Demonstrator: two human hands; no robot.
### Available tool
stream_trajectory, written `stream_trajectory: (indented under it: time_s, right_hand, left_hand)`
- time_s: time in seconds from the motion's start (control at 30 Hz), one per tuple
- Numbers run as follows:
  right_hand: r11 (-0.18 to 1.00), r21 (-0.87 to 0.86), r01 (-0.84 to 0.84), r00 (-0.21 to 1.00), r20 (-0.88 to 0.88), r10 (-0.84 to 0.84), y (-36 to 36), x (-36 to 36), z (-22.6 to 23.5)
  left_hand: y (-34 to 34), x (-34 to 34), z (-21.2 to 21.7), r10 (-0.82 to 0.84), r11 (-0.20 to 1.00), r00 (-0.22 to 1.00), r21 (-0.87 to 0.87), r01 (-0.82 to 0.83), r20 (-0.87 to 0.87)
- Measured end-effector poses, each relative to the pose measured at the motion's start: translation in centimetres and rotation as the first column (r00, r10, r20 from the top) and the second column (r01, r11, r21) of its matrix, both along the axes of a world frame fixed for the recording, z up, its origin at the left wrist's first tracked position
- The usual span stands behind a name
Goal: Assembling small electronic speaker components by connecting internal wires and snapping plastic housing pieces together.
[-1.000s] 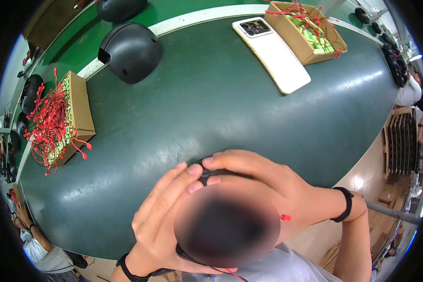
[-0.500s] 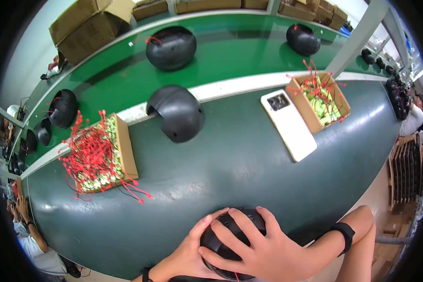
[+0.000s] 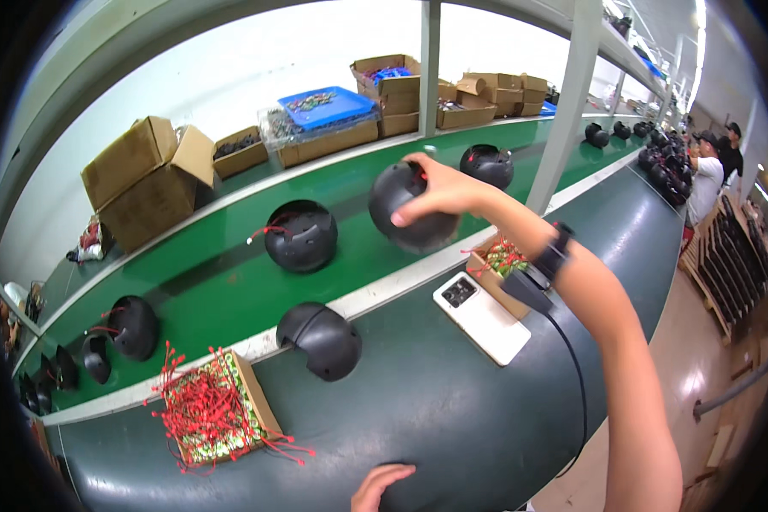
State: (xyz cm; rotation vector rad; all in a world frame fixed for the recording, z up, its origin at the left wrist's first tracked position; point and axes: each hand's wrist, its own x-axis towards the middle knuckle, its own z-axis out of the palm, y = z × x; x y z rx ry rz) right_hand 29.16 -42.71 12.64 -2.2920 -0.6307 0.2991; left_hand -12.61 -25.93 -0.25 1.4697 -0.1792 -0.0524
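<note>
My right hand (image 3: 435, 192) grips the black helmet shell (image 3: 408, 209) upper centre, fingers curled around it; my left hand (image 3: 380, 485) lies flat, fingers together, bottom centre.

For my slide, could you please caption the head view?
Right hand holds a black helmet over the green belt.

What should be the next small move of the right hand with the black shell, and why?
Probably lower the black shell onto the green belt and let go: the right hand holds it in the air above a free stretch, where similar shells already lie.
</note>
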Motion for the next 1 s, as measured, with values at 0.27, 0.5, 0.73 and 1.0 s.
stream_trajectory:
  time_s: [0.27, 0.5, 0.73, 1.0]
  right_hand:
    - [0.734, -0.613, 0.291, 0.955, 0.138, -0.263, 2.2, 12.7, -5.4]
    - [0.695, -0.662, 0.28, 0.96, 0.197, -0.199, 4.6, 12.3, -5.9]
    - [0.712, -0.647, 0.274, 0.947, 0.31, -0.082, 1.6, 15.6, -6.6]
    - [0.99, -0.117, 0.074, 0.56, 0.827, 0.056, 4.3, -1.4, 6.1]
  left_hand:
    - [-0.3, 0.5, 1.5, 0.009, 0.99, 0.999, 0.143, -0.002, -0.048]
    - [0.2, 0.8, 1.8, -0.016, 0.988, 0.997, 0.153, 0.026, -0.069]
    - [0.7, 1.5, 1.2, -0.014, 0.987, 0.995, 0.161, -0.002, 0.096]
    - [1.0, -1.5, -0.2, 0.181, 0.941, 0.979, 0.307, -0.146, -0.089]
